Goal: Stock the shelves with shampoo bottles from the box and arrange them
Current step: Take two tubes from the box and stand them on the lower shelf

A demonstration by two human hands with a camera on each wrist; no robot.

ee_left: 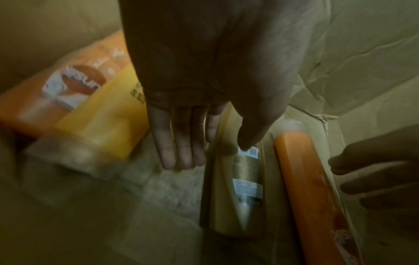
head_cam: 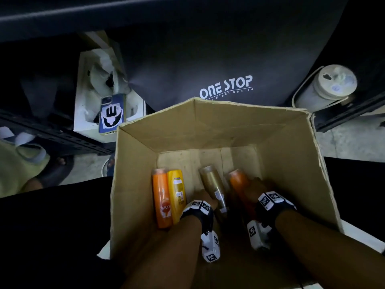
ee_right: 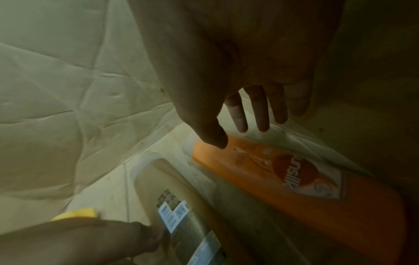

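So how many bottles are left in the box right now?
4, all lying flat: an orange bottle and yellow bottle together at left, a gold bottle mid-box, another orange one right. Arms may hide more.

Looks like a shop stockroom or back area: open cardboard box (head_cam: pixel 133 184) on a concrete floor, several shampoo bottles (head_cam: pixel 162 199) lying in it. Behind the box, dark fabric printed "ONE STOP" (head_cam: pixel 226 86); left of the box, perforated black metal shelf rail (head_cam: pixel 52 135).
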